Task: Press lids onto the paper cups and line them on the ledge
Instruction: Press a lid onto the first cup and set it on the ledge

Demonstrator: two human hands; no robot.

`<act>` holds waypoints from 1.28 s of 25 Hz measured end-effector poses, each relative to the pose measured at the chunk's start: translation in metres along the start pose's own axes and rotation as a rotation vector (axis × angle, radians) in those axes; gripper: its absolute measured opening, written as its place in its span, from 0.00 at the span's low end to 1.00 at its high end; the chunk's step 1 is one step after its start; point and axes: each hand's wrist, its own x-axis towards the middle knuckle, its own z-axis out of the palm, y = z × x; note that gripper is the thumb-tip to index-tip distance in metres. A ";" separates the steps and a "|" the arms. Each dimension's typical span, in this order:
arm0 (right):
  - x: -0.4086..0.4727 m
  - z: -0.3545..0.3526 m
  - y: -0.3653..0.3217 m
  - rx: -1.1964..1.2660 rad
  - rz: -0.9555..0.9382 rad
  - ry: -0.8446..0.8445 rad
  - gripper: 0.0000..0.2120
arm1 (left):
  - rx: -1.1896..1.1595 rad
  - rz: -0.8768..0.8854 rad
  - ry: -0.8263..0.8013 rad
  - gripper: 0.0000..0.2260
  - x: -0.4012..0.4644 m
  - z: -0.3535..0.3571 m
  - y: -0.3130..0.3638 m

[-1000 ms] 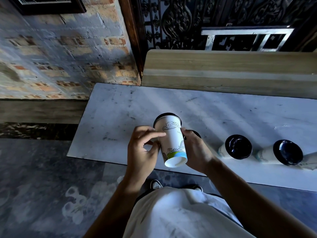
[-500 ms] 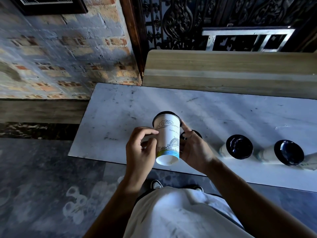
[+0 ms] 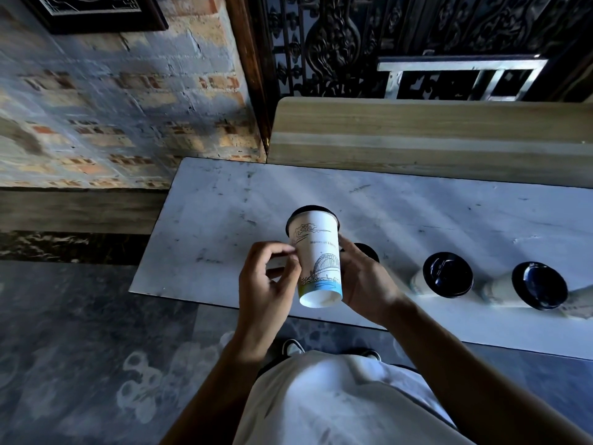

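Observation:
I hold a white paper cup [image 3: 317, 258] with a line drawing of a bridge, tipped so its base faces me and its black lid [image 3: 309, 209] points away. My left hand [image 3: 268, 284] touches its left side with thumb and fingertips, and my right hand [image 3: 365, 281] grips its right side. The cup hangs above the white marble ledge [image 3: 224, 220]. Two lidded cups [image 3: 447, 279] [image 3: 539, 290] stand in a row on the ledge to the right. Another black lid [image 3: 369, 252] shows partly behind my right hand.
A wooden bench back [image 3: 417, 133] rises behind the ledge, with a brick wall [image 3: 112, 117] to the left and dark ornate metalwork [image 3: 353, 43] above. Part of another cup [image 3: 580, 303] shows at the right edge. Below the ledge's front edge is a dark patterned floor [image 3: 96, 348].
The cup has rotated in my hands, bringing the bridge drawing round to face me, and it sits slightly more upright. The cups on the ledge have not moved.

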 end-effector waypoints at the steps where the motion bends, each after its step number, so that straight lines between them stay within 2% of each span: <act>1: -0.003 0.002 -0.001 -0.009 0.005 0.018 0.27 | -0.007 -0.008 -0.003 0.07 0.000 -0.001 -0.001; 7: -0.008 0.005 -0.002 -0.014 -0.002 0.078 0.27 | 0.073 0.114 -0.045 0.12 -0.001 -0.007 -0.008; 13: -0.008 0.001 -0.003 -0.066 -0.053 0.018 0.27 | 0.121 0.265 -0.081 0.16 0.001 -0.011 -0.008; 17: -0.011 0.002 -0.004 -0.070 -0.072 -0.031 0.30 | 0.070 0.190 -0.114 0.20 -0.002 -0.010 -0.009; 21: -0.011 0.000 -0.003 -0.061 -0.125 -0.091 0.31 | 0.071 0.167 -0.102 0.17 -0.004 -0.011 -0.007; 26: -0.012 0.000 -0.004 -0.073 -0.086 -0.101 0.17 | -0.029 0.094 -0.116 0.05 -0.005 -0.009 -0.007; 29: -0.014 0.001 -0.005 -0.080 -0.089 -0.103 0.21 | -0.073 0.021 -0.103 0.09 -0.008 -0.007 -0.008; 32: -0.009 -0.004 -0.004 -0.073 -0.076 -0.149 0.30 | -0.071 0.003 -0.097 0.12 -0.008 -0.006 -0.014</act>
